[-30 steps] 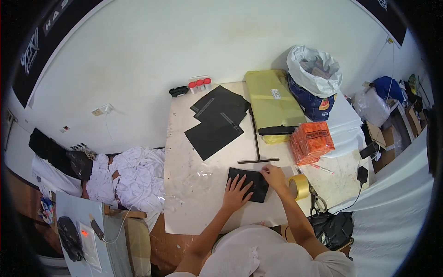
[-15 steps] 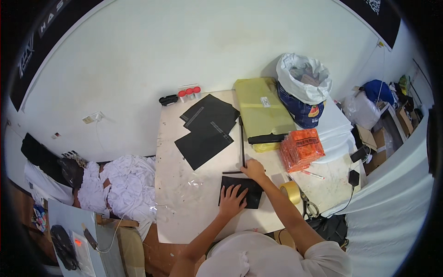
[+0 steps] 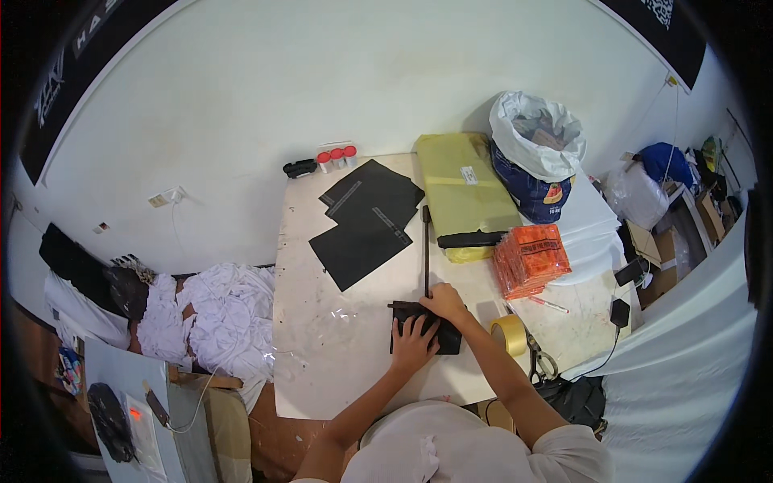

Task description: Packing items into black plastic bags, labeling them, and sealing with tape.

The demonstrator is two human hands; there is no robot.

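A folded black flat packet (image 3: 448, 340) lies on the table in front of me. My left hand (image 3: 414, 344) rests on it, fingers spread and pressing down. My right hand (image 3: 444, 303) is closed at the packet's far edge, around the near end of a thin black T-shaped stick (image 3: 427, 256). The stick's long shaft runs away from me to a thicker end, and its short crossbar lies over the packet's far edge. What exactly the fingers grip is partly hidden. Beyond the hands to the left, several black flat bags (image 3: 362, 241) with grey strips overlap.
Right of my hands are a yellow tape roll (image 3: 508, 335), scissors (image 3: 546, 364), a red-and-white pen (image 3: 548, 304) and stacked orange packets (image 3: 531, 259). Behind them sit a yellow-wrapped package (image 3: 467, 189) and a full sack (image 3: 534, 157). Red-capped containers (image 3: 337, 158) stand at the back edge.
The packet has shifted slightly away from me and now lies under the crossbar, which was just beyond its far edge. My left hand has moved with it, a little to the right.
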